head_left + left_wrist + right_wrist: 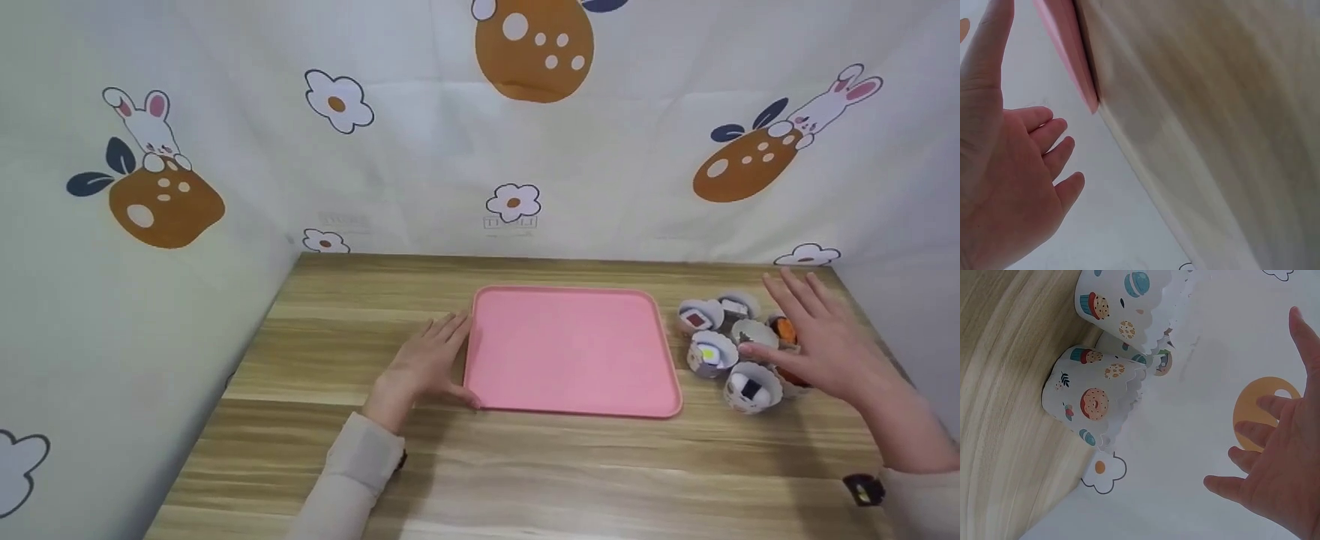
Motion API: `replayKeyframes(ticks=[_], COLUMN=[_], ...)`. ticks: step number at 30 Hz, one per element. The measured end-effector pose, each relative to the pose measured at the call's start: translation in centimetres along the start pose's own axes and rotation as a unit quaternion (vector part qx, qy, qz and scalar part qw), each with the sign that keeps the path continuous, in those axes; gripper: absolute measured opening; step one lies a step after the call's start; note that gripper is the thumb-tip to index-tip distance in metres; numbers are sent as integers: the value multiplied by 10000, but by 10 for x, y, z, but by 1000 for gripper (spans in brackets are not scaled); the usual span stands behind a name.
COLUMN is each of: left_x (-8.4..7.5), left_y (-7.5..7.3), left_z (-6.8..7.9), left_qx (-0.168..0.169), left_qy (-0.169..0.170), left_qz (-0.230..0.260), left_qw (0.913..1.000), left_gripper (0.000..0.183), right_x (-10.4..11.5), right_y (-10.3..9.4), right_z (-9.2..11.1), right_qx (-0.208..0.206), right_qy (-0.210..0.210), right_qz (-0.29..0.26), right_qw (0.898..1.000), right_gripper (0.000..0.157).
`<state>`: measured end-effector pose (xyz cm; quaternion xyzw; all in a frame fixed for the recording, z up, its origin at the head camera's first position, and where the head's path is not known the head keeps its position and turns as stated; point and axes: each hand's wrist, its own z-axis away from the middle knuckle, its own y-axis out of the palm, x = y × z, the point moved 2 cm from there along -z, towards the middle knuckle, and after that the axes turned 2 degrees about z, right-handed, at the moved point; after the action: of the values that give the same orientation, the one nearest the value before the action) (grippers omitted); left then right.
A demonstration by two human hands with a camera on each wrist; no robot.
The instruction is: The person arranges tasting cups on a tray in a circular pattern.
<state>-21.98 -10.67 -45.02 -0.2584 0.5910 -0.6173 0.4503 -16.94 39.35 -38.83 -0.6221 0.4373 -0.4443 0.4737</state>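
A pink tray [574, 352] lies flat on the wooden table, with nothing on it. My left hand [427, 364] is at the tray's left edge, fingers extended, thumb by the near left corner; whether it touches the rim I cannot tell. In the left wrist view the hand [1022, 169] appears beside the tray's corner [1072, 53]. To the right of the tray stand several paper cupcake cups [711, 356] with small sushi-like pieces inside. Over the right side of this cluster my right hand [832, 345] hovers with fingers spread, holding nothing and partly hiding some cups. The right wrist view shows printed cups [1092, 391] beyond the hand [1280, 455].
The wooden table [555, 472] ends at a patterned cloth backdrop [420, 165], which also hangs along the left and right sides. One cup [752, 388] holds a white piece with a dark band; another behind the hand shows an orange piece [784, 330].
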Motion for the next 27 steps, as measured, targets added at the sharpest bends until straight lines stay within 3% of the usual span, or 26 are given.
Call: replayKeyframes(ticks=[4,14,27], left_x=[1,5,-3], left_y=[7,8,6], left_z=[0,-1,-5], left_qx=[227,283,312], left_qy=[-136,-141,-2], left_qz=[120,123,-629], left_qw=[9996,9994,9975], left_gripper=[132,130,125], right_x=[0,-1,-6], right_y=[2,4,7], right_z=[0,4,12], right_qx=[63,-44,-17], right_qy=[13,57,130], right_qz=[-102,43,175], right_qw=[9999,10000,9998], right_gripper=[107,107,108])
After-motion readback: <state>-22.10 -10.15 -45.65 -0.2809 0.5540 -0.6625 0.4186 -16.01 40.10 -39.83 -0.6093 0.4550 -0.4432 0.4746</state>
